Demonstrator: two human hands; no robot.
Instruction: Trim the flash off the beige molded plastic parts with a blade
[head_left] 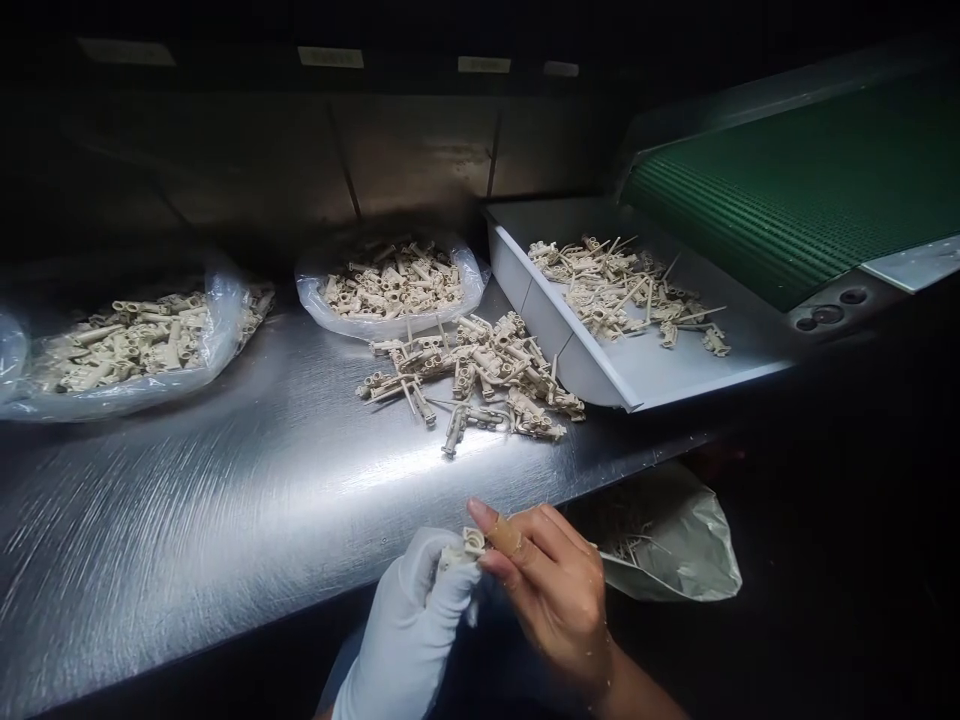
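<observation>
Molded part (466, 546), beige plastic, is being held just off the front edge of the steel tabletop (225, 500). The white-gloved left hand (409, 620) is gripping it with closed fingers. The bare right hand (551, 590) is working at its exposed end, with the thumb and taped forefinger (506, 535) bent close against it; I cannot tell whether they are gripping it or only touching it. Left to right: a plastic bag (225, 340) of similar parts is lying at the tabletop's left edge; a second bag (457, 290) is sitting near the back edge; a loose pile (472, 375) of parts is spreading in front of it; a grey tray (592, 370) is carrying more parts beside a green conveyor belt (795, 190); a pale sack (675, 550) is sitting below the front edge, with thin runners showing inside.
</observation>
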